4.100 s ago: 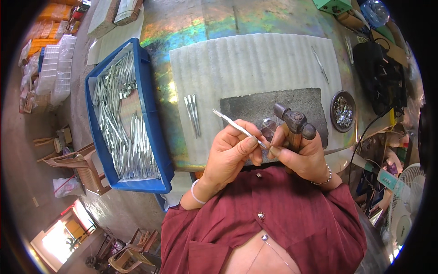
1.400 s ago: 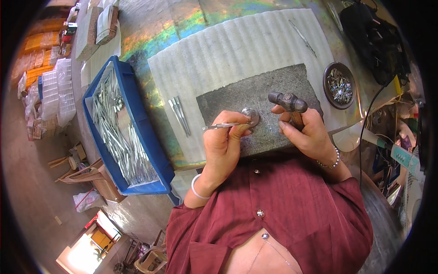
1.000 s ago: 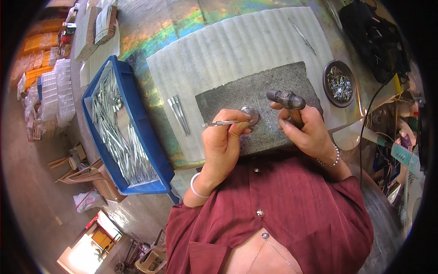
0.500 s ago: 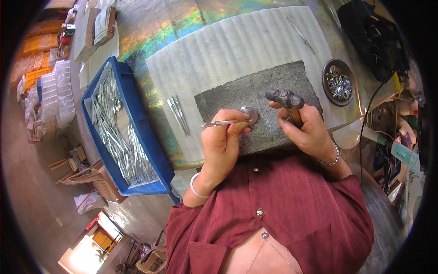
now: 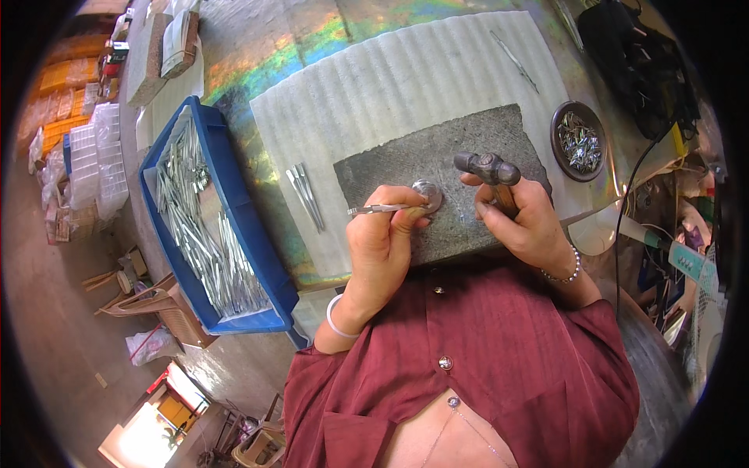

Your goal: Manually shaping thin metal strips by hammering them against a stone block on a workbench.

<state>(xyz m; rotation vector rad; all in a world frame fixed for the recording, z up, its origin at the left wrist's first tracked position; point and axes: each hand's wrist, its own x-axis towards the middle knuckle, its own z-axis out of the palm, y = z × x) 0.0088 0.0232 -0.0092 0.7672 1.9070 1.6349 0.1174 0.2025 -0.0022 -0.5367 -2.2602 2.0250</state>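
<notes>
My left hand [image 5: 381, 230] pinches a slim silver metal rod [image 5: 373, 209] between thumb and fingers; its exact kind is too small to tell. The rod's right end meets a small round metal block [image 5: 427, 193], partly covered by my fingertips. That block sits on a dark grey stone slab [image 5: 382, 160]. My right hand [image 5: 521, 222] is closed around the wooden handle of a hammer [image 5: 488, 166]. The dark steel hammer head is raised a little to the right of the block, apart from it. Several similar slim metal rods [image 5: 304, 196] lie left of the slab.
A blue tray [image 5: 236, 207] full of slim metal pieces stands at the left. White foam sheet [image 5: 390, 78] lies beneath the slab, with a single thin metal piece [image 5: 515, 61] on it. A brown bowl [image 5: 558, 148] of small metal bits and a black cable [image 5: 624, 195] are at the right.
The slim rod in my left hand has turned slightly about its length. My right hand and the hammer have stayed almost still.
</notes>
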